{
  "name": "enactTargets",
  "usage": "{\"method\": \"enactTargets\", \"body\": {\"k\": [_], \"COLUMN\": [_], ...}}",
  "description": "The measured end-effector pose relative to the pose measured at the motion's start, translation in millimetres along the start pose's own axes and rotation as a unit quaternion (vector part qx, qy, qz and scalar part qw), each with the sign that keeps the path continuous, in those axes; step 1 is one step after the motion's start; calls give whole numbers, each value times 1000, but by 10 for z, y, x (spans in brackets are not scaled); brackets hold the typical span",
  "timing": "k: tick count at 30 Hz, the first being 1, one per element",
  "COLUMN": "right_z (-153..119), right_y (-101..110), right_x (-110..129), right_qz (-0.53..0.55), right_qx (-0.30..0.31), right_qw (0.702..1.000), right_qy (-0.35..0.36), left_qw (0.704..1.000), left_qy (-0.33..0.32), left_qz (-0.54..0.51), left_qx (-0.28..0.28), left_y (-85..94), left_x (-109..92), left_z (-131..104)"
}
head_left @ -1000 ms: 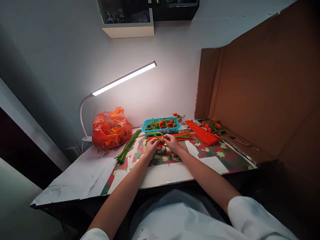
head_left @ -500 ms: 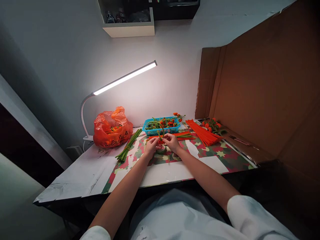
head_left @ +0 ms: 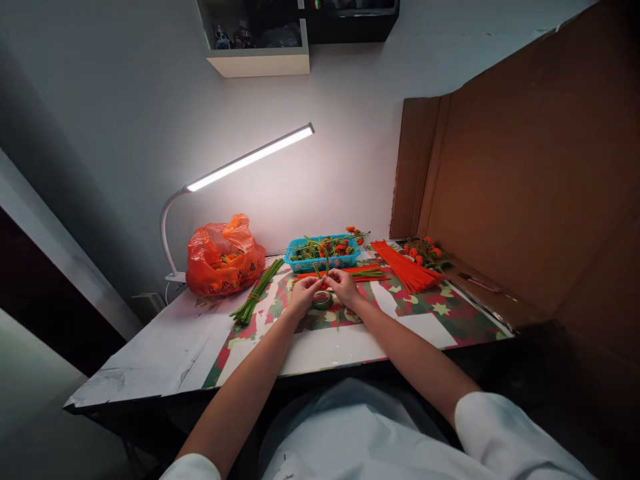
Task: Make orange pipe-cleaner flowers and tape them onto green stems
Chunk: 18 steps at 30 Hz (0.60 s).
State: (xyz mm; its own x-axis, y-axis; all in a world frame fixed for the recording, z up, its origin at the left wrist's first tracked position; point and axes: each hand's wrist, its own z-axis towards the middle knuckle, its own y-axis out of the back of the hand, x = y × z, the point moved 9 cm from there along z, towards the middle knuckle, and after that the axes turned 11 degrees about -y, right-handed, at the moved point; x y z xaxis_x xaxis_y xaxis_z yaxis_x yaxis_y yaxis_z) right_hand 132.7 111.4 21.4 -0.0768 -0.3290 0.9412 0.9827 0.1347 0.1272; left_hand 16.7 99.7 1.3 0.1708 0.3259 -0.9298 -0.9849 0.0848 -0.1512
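Observation:
My left hand (head_left: 303, 294) and my right hand (head_left: 343, 287) meet over the middle of the table, fingertips pinched together. Between them they hold green pipe cleaners (head_left: 327, 255), one arching upward and over to the left. A small bit of orange shows at the fingertips; its shape is too small to make out. Just below my hands a small round roll of tape (head_left: 323, 302) lies on the table. Behind them lie loose orange pipe cleaners (head_left: 367, 272) with some green ones among them.
A blue basket (head_left: 295, 264) of orange flowers stands at the back. Leftward are a bundle of green pipe cleaners (head_left: 257, 293), an orange plastic bag (head_left: 225, 270) and a lamp (head_left: 250, 157). Rightward lie an orange pipe cleaner bundle (head_left: 407, 268), more flowers (head_left: 424, 252) and cardboard (head_left: 500, 180).
My hands have shifted very slightly, still pinched together. The green pipe cleaners between them have turned a little, and the arch looks narrower. The tape roll shows more clearly below.

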Motion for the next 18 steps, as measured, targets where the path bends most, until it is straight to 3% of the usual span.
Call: {"method": "enactTargets", "body": {"k": [18], "right_z": [-4], "right_y": [-29], "right_x": [86], "right_qz": [-130], "right_qx": [30], "right_qw": [988], "right_qy": [82], "left_qw": [1000], "left_qy": [-4], "left_qz": [-7], "left_qx": [6], "left_y": [8], "left_x": [56], "left_z": [17]}}
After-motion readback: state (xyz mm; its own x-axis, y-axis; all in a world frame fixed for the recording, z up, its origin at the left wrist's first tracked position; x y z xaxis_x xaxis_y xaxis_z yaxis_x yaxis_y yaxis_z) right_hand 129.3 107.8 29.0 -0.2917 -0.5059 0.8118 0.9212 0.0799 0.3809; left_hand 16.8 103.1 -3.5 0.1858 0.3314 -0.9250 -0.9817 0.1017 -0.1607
